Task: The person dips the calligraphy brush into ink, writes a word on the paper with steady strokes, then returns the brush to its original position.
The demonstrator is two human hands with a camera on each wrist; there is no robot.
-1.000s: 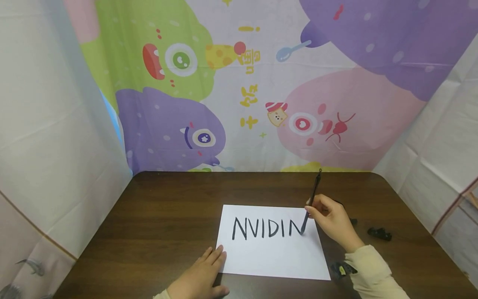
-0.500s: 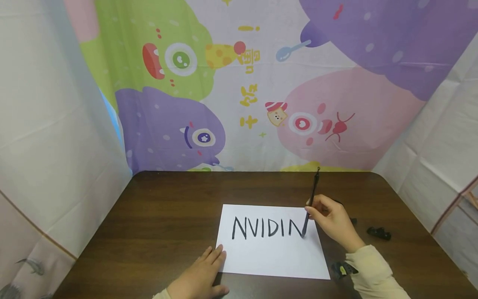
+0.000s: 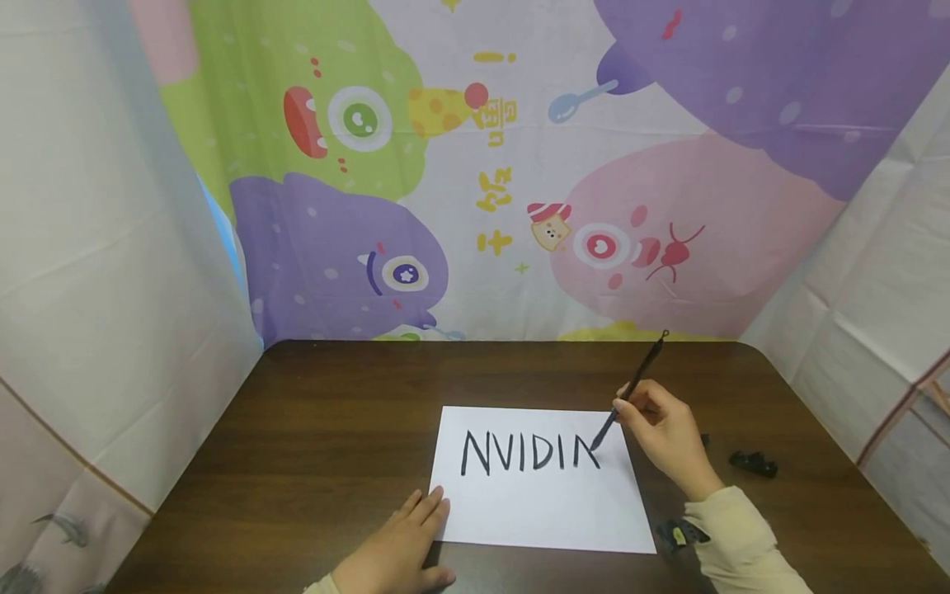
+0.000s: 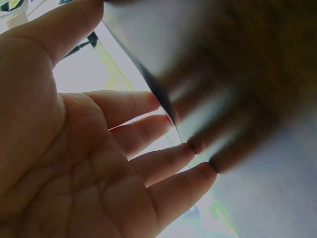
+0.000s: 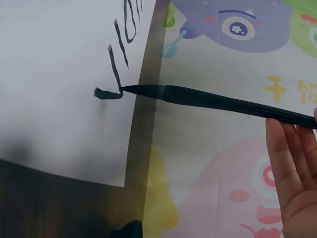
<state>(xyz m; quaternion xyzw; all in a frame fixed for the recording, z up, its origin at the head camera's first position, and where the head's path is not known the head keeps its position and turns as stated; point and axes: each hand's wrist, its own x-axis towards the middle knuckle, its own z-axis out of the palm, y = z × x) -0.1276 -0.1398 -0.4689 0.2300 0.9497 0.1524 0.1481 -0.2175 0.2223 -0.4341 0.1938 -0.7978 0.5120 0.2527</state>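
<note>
A white sheet of paper lies on the brown table, with "NVIDI" and further black strokes in a row across its upper half. My right hand pinches a dark calligraphy brush at the paper's upper right. The brush leans right, its dark tip at the last strokes; in the right wrist view the brush meets the corner where two strokes join. At the paper's lower left edge rests my left hand, fingers extended. The left wrist view shows that hand's palm and the fingertips along a reflective surface.
On the table, a small black object lies right of my right hand. A black device with a yellow-green patch sits by the right sleeve. A cartoon-printed cloth hangs behind the table's far edge.
The brush tip has moved up and left from the lower end of the slanted stroke, after first going slightly down. The brush now tilts further right. My left hand and the paper stay put.
</note>
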